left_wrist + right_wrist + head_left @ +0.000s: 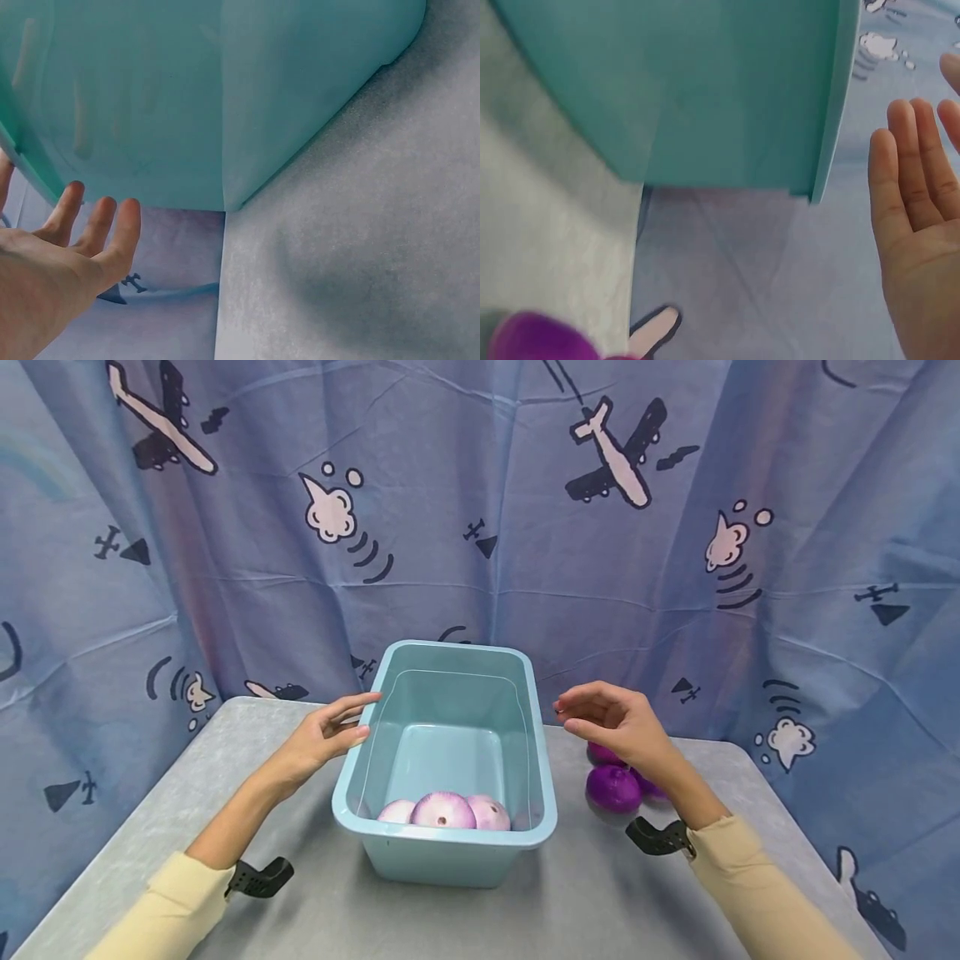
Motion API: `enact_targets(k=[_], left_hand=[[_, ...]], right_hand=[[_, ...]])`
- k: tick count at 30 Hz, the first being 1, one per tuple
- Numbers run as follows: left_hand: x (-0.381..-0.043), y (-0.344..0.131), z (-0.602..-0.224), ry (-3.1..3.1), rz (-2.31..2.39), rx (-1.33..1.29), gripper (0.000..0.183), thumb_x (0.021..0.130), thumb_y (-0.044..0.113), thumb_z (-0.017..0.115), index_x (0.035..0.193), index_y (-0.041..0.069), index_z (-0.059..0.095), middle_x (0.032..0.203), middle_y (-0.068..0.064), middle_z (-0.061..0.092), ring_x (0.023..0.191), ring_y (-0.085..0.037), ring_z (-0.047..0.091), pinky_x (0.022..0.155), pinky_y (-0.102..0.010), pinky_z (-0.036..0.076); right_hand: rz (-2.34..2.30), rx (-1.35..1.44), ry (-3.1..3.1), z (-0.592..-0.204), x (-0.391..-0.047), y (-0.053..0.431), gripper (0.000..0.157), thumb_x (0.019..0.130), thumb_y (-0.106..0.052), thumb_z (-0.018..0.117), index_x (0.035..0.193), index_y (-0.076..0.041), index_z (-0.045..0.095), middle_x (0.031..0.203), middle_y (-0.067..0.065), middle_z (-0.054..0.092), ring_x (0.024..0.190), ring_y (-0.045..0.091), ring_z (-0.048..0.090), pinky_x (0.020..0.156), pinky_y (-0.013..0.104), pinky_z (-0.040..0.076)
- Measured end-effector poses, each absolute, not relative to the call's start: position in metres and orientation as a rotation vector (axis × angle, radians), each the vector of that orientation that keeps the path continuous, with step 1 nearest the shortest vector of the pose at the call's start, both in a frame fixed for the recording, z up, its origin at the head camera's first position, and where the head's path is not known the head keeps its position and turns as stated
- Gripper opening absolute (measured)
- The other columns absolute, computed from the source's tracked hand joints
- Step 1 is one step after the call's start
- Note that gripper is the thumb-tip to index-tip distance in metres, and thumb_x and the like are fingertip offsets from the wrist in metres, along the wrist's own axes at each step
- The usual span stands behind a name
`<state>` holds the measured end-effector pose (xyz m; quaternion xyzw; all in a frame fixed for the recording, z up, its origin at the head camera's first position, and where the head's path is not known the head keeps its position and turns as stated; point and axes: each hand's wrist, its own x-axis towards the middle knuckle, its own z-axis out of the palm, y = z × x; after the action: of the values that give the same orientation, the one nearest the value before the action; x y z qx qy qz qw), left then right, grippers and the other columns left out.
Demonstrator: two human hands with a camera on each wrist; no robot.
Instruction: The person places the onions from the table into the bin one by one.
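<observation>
A light blue plastic bin (442,864) stands on the table with its long side running away from me. At its near end lie several pale onions (442,811) streaked with purple. My left hand (315,743) is at the bin's left rim, fingers spread and fingertips right at the edge; the left wrist view shows those fingers (129,221) beside the outer wall. Off the right rim, my right hand (618,722) hovers with loosely bent fingers and nothing in it. Below it sit several round, glossy deep-purple things (613,789), partly hidden by the hand and wrist.
The grey table (600,902) extends around the bin. A blue curtain (450,510) printed with planes hangs right behind the table's far edge. Black straps (660,837) circle both wrists below cream sleeves.
</observation>
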<state>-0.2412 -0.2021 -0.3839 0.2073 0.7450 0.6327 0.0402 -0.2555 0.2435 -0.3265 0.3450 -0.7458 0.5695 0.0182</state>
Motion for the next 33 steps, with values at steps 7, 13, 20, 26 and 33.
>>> enact_targets(k=[7, 13, 20, 26, 33], left_hand=[[-0.241, -0.202, -0.384, 2.277, 1.933, 0.638, 0.055, 0.102, 0.020, 0.064, 0.153, 0.014, 0.047, 0.155, -0.014, 0.041, 0.135, -0.035, 0.045, 0.099, -0.050, 0.045], [-0.241, -0.203, -0.386, 2.287, 1.927, 0.635, 0.054, 0.102, 0.021, 0.064, 0.153, 0.016, 0.047, 0.157, -0.013, 0.038, 0.137, -0.035, 0.043, 0.101, -0.054, 0.043], [-0.240, -0.204, -0.387, 2.293, 1.917, 0.628, 0.054, 0.102, 0.021, 0.063, 0.153, 0.016, 0.047, 0.157, -0.013, 0.038, 0.137, -0.036, 0.042, 0.101, -0.056, 0.042], [-0.241, -0.203, -0.385, 2.293, 1.914, 0.623, 0.054, 0.102, 0.022, 0.064, 0.153, 0.017, 0.047, 0.156, -0.013, 0.039, 0.136, -0.035, 0.044, 0.100, -0.054, 0.043], [-0.241, -0.202, -0.384, 2.287, 1.915, 0.621, 0.055, 0.102, 0.022, 0.064, 0.154, 0.015, 0.046, 0.155, -0.014, 0.041, 0.132, -0.036, 0.047, 0.097, -0.051, 0.046]], right_hand=[[1.736, 0.971, -2.379, -0.342, -0.252, 0.276, 0.028, 0.093, 0.005, 0.071, 0.121, 0.005, 0.065, 0.116, 0.022, 0.068, 0.105, 0.031, 0.069, 0.086, 0.039, 0.055], [1.650, 0.873, -2.419, -0.353, -0.250, 0.302, 0.028, 0.094, 0.005, 0.070, 0.121, 0.004, 0.066, 0.117, 0.022, 0.068, 0.103, 0.025, 0.069, 0.084, 0.031, 0.055], [1.591, 0.732, -2.471, -0.364, -0.243, 0.336, 0.025, 0.095, 0.000, 0.070, 0.120, 0.002, 0.067, 0.114, 0.015, 0.070, 0.100, 0.021, 0.070, 0.085, 0.028, 0.055], [1.547, 0.646, -2.509, -0.373, -0.238, 0.366, 0.027, 0.098, 0.000, 0.067, 0.124, 0.005, 0.063, 0.115, 0.008, 0.070, 0.101, 0.019, 0.070, 0.084, 0.025, 0.054], [1.500, 0.555, -2.547, -0.383, -0.233, 0.397, 0.029, 0.100, -0.003, 0.065, 0.127, 0.007, 0.061, 0.116, 0.002, 0.070, 0.102, 0.015, 0.069, 0.082, 0.024, 0.054]])
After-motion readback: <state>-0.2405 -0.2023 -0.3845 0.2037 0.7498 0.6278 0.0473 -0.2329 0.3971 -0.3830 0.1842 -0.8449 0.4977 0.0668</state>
